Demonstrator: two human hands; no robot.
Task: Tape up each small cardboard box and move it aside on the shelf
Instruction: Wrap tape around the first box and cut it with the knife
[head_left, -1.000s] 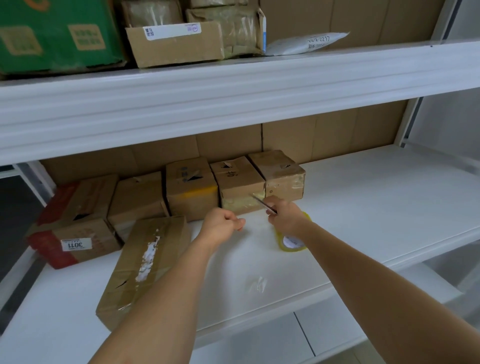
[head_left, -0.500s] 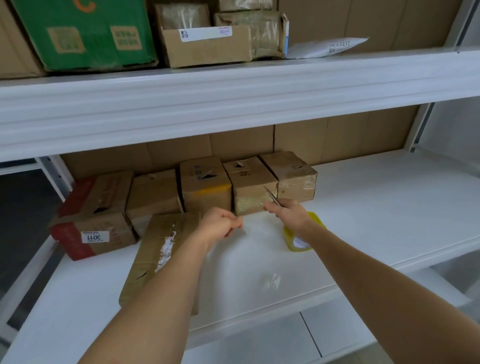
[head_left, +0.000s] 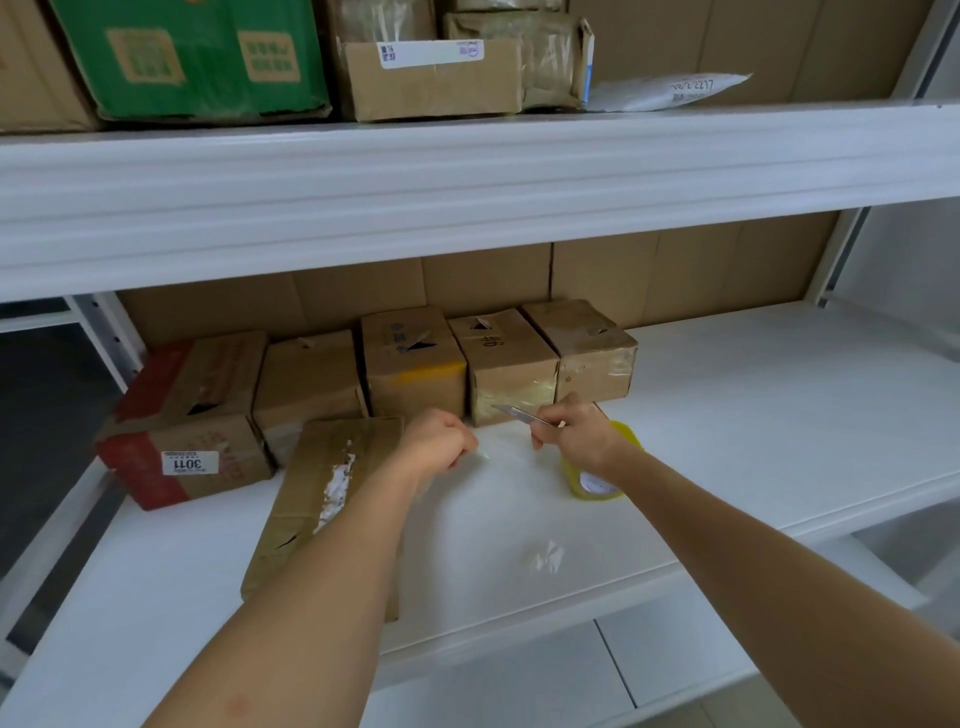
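Holding steady, right hand (head_left: 574, 434) keeps blade (head_left: 514, 414) near stretched tape (head_left: 498, 454).

Flat taped box (head_left: 332, 499) partly covered by left forearm, near edge hidden. Tape roll (head_left: 597, 475) largely masked by right hand (head_left: 576, 436) and wrist. Blade (head_left: 519, 414) held in right hand, handle concealed within fingers. Clear strip between left hand (head_left: 439, 441) and right hand barely discernible against white shelf (head_left: 779, 415). Contents of left hand's curled fingers not determinable. Green carton (head_left: 192, 57) cropped by top edge. Label print on red-edged box (head_left: 182, 415) too small to read reliably.
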